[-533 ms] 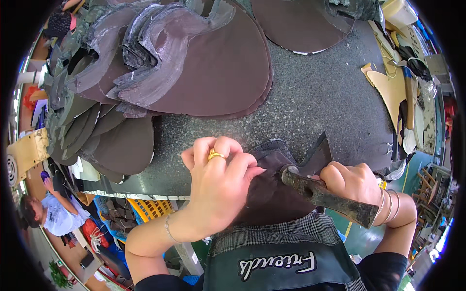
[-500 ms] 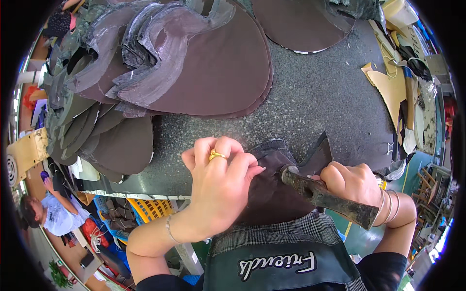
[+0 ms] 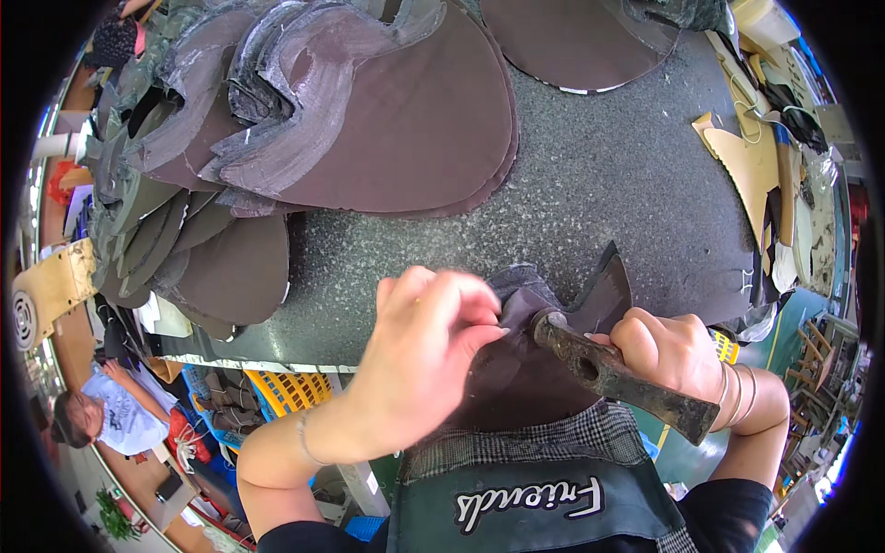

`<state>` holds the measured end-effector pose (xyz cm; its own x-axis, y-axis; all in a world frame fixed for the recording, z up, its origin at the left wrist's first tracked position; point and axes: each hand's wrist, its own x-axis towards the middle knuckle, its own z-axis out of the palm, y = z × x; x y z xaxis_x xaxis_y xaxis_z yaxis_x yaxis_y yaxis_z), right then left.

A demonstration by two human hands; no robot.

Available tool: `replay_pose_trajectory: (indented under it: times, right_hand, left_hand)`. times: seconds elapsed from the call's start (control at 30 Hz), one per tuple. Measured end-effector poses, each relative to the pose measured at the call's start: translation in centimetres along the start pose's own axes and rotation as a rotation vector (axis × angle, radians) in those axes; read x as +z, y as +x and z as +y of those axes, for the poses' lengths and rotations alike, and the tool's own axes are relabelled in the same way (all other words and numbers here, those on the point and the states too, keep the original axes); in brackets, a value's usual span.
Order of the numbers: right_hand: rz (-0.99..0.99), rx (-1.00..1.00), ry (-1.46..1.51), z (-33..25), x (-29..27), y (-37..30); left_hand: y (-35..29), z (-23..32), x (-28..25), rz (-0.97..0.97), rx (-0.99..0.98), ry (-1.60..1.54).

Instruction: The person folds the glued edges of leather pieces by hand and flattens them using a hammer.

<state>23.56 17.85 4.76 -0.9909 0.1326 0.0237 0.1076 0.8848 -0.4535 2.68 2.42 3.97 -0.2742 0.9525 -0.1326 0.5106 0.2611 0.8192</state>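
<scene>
A dark brown leather piece (image 3: 525, 369) lies at the near edge of the speckled grey worktable (image 3: 599, 184). My left hand (image 3: 419, 355) pinches and folds its upper edge with fingertips together. My right hand (image 3: 678, 355) grips a rusty old hammer (image 3: 613, 376) by the head end, its face touching the fold right beside my left fingertips. The handle sticks out toward the lower right.
A big stack of brown and grey cut leather pieces (image 3: 304, 120) fills the far left of the table. Tan cardboard patterns (image 3: 751, 166) lie at the right edge. Another brown piece (image 3: 572, 37) sits at the top. A person (image 3: 101, 415) sits on the floor at lower left, near yellow crates (image 3: 286, 392).
My left hand's fingers have curled in tighter on the leather's edge. The hammer head has shifted slightly closer to the fold.
</scene>
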Motion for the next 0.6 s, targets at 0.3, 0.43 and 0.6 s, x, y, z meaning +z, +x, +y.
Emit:
replay_pose_trajectory:
  times: [0.3, 0.43, 0.6]
  right_hand:
    - [0.011, -0.011, -0.033, 0.0, 0.5, -0.2]
    - [0.0, -0.028, -0.032, 0.0, 0.4, -0.2]
    - [-0.015, -0.021, -0.044, -0.2, 0.1, -0.1]
  left_hand:
    - [1.4, -0.7, -1.8, -0.034, -0.266, -0.396]
    - [1.2, -1.8, -0.3, 0.429, 0.136, 0.012]
    - [3.5, 0.1, -0.1, 0.049, 0.203, 0.132]
